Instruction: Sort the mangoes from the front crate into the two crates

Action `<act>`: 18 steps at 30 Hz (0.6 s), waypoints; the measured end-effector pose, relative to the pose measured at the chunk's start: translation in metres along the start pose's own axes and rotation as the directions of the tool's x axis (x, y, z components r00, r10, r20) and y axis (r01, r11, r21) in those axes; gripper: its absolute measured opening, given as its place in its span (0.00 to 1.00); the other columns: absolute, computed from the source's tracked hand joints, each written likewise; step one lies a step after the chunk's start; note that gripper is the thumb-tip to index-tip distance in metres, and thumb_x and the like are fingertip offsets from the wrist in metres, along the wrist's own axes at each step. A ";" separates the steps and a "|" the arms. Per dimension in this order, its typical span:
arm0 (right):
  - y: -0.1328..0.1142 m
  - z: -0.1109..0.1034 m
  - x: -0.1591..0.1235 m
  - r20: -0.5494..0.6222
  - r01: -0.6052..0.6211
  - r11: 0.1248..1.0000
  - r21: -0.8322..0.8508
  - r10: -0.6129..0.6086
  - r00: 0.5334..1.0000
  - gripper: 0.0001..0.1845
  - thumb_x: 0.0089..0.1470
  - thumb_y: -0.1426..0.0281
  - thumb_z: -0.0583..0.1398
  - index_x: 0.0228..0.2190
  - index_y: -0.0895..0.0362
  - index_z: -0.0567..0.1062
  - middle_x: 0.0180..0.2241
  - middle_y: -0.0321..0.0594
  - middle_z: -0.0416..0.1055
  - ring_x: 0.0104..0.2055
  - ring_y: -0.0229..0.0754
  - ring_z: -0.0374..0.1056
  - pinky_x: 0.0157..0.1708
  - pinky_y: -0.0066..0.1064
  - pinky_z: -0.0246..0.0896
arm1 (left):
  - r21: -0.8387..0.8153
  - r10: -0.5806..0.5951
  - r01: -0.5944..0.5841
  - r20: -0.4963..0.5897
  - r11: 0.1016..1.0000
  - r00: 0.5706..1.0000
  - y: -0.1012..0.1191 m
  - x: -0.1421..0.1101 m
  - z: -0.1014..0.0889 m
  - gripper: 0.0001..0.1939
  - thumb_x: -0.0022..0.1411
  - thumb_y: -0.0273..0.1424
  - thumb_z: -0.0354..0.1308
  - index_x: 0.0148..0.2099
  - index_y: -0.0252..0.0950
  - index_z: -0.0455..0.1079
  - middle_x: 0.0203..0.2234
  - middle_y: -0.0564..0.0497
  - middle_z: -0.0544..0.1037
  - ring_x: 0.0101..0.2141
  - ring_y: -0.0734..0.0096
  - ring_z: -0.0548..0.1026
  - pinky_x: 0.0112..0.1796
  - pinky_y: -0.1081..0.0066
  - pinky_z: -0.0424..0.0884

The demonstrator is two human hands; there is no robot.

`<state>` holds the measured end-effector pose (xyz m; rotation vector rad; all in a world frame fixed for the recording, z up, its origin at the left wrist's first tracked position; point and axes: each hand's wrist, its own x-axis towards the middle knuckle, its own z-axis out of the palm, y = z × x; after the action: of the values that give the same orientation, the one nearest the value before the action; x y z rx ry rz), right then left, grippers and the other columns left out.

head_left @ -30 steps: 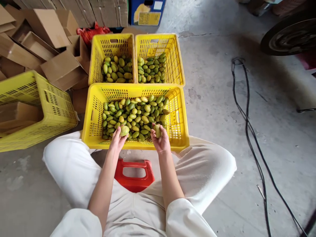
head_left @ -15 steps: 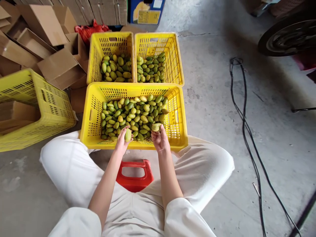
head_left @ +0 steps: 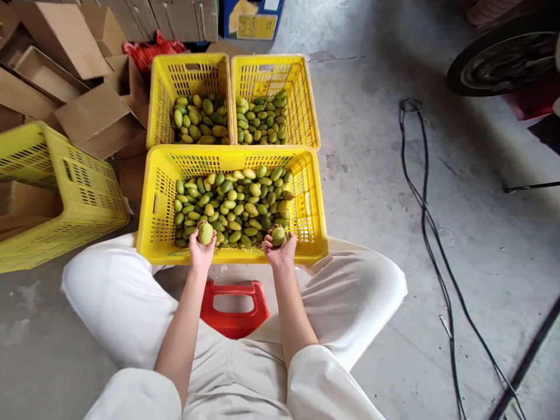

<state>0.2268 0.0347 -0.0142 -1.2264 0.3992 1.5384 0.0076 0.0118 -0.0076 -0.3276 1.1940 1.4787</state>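
In the large yellow crate (head_left: 147,245) before me lies a heap of small oval fruits (head_left: 234,210), green to yellow; their exact kind I cannot tell. My left hand (head_left: 202,248), at the crate's near edge, is closed around a yellow-green fruit (head_left: 205,234). On the right, my right hand (head_left: 282,249) faces palm up with its fingers curled about another green fruit (head_left: 277,235). Both hands are just above the near rim, apart from each other.
Behind stand two yellow crates (head_left: 153,116) (head_left: 310,111) with more fruit. Another yellow crate (head_left: 87,201) holding cardboard is at left, below cardboard boxes (head_left: 94,114). A red plastic stool (head_left: 234,326) shows beneath me. Black cable (head_left: 424,204) and a wheel (head_left: 503,61) are at right.
My hands have moved apart, the left one going leftward with its fruit. My right hand has turned palm up, and the fruit in it now sits lower between the fingers.
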 end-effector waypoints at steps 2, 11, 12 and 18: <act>0.003 0.001 0.000 0.019 -0.004 0.999 -0.034 0.005 1.000 0.11 0.65 0.58 0.59 0.34 0.51 0.74 0.23 0.30 0.70 0.19 0.33 0.60 0.15 0.21 0.52 | -0.004 -0.012 0.012 -0.021 1.000 1.000 -0.002 -0.001 0.000 0.05 0.68 0.34 0.65 0.42 0.38 0.79 0.33 0.50 0.82 0.30 0.74 0.79 0.28 0.78 0.70; 0.003 0.015 -0.003 0.160 0.100 0.995 0.001 -0.098 0.982 0.21 0.57 0.53 0.72 0.28 0.53 0.72 0.27 0.34 0.76 0.25 0.34 0.66 0.19 0.24 0.61 | -0.083 0.034 -0.026 0.096 0.996 0.995 0.003 -0.001 -0.001 0.16 0.72 0.45 0.62 0.39 0.38 0.73 0.32 0.51 0.77 0.27 0.77 0.70 0.28 0.79 0.68; 0.003 0.014 -0.003 0.182 0.080 0.997 -0.002 -0.078 0.980 0.21 0.60 0.52 0.71 0.28 0.53 0.72 0.27 0.35 0.75 0.25 0.35 0.66 0.19 0.24 0.61 | -0.069 0.021 -0.014 0.099 0.998 0.995 0.003 -0.001 -0.002 0.17 0.72 0.47 0.61 0.39 0.38 0.74 0.31 0.51 0.76 0.28 0.76 0.71 0.28 0.78 0.69; 0.008 0.009 -0.003 0.109 -0.038 0.999 -0.029 0.041 0.993 0.08 0.59 0.68 0.69 0.31 0.53 0.75 0.25 0.31 0.72 0.25 0.34 0.68 0.21 0.21 0.65 | 0.014 -0.016 0.016 0.029 1.000 0.999 -0.005 0.004 -0.003 0.14 0.67 0.44 0.65 0.42 0.36 0.78 0.28 0.53 0.74 0.26 0.78 0.72 0.29 0.79 0.71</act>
<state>0.2155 0.0371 -0.0104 -1.1545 0.3329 1.6414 0.0091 0.0106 -0.0146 -0.3049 1.1758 1.4562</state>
